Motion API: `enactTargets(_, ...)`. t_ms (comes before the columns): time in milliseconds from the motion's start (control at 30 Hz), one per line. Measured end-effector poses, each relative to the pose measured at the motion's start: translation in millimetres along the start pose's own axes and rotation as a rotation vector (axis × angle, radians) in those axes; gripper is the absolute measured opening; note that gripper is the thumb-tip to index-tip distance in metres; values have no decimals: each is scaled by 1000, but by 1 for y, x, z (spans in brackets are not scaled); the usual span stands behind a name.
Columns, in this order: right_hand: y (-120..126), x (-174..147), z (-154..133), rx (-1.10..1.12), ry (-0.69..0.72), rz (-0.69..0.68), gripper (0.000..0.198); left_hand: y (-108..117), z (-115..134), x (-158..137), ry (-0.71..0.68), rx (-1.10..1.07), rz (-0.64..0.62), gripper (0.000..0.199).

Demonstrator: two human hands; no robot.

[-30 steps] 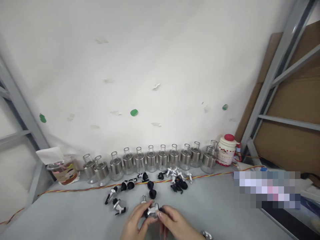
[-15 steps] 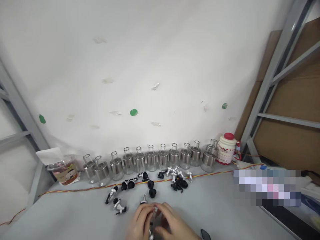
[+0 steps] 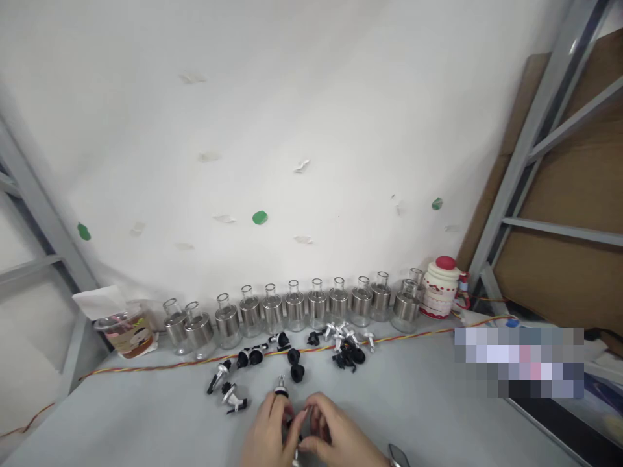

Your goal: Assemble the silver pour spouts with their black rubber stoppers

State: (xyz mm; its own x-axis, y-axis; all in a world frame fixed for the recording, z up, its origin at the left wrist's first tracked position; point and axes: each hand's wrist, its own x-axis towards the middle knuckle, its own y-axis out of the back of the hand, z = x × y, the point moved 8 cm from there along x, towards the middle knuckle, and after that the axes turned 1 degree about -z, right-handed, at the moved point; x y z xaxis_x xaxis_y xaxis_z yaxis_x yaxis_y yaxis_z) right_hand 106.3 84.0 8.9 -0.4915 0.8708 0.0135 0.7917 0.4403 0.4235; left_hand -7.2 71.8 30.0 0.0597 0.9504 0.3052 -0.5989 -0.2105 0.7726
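Observation:
At the bottom middle, my left hand (image 3: 270, 431) is closed, its fingers around a small silver-and-black bottle pourer (image 3: 295, 459) that is mostly hidden. Close against it, my right hand (image 3: 338, 434) has thumb and fingers curled together in a pinch. What its fingertips hold is hidden. Just beyond the left fingers stands another silver pourer (image 3: 281, 385), its lower part covered. Farther back lie two black rubber stoppers (image 3: 296, 372). To the left are assembled pourers with black levers (image 3: 233, 398), and to the right a heap of silver spouts (image 3: 343, 335) and black parts (image 3: 349, 356).
Along the wall stands a row of glass bottles with steel sleeves (image 3: 294, 306). A twisted red-yellow cord (image 3: 180, 367) crosses the grey table. A plastic cup (image 3: 127, 334) is at the left, a white jar with a red lid (image 3: 439, 288) at the right. Metal frames flank both sides.
My left fingers have shifted slightly left and down, showing more of the pourer beyond them. My right hand stays close by with its fingers more curled, and the watch on its wrist has turned.

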Motion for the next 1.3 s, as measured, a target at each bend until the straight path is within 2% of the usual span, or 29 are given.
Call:
enactTargets(100, -1, 2, 3, 140, 9, 7, 28, -2, 1, -1, -12, 114, -42, 27)
enactTargets(233, 2, 0, -5, 178, 29, -12, 30, -8, -8, 0, 70, 58, -73, 30)
enactTargets(367, 8, -5, -18, 66, 54, -23, 46, -6, -20, 2, 229, -217, -1, 35)
enactTargets(500, 2, -6, -27, -110, 76, -107, 70, -4, -21, 1, 366, -527, 78, 43)
enactTargets(633, -1, -3, -28, -262, 56, -94, 63, -9, -15, -1, 433, -677, 56, 47)
enactTargets(900, -4, -6, -27, -356, 91, -126, 54, -10, -15, -2, 387, -635, 55, 48)
enactTargets(1000, -3, -7, -25, -357, 93, -102, 51, -8, -15, -1, 362, -587, 49, 47)
enactTargets(1100, -2, -7, -23, -371, 73, -77, 47, -11, -9, -2, 305, -550, -13, 46)
enactTargets(1200, 4, -7, -22, -406, 50, -21, 42, -19, 0, -6, 218, -511, -80, 41)
enactTargets(1300, 5, -7, -22, -440, 39, 8, 38, -28, 0, -12, 179, -432, -69, 38)
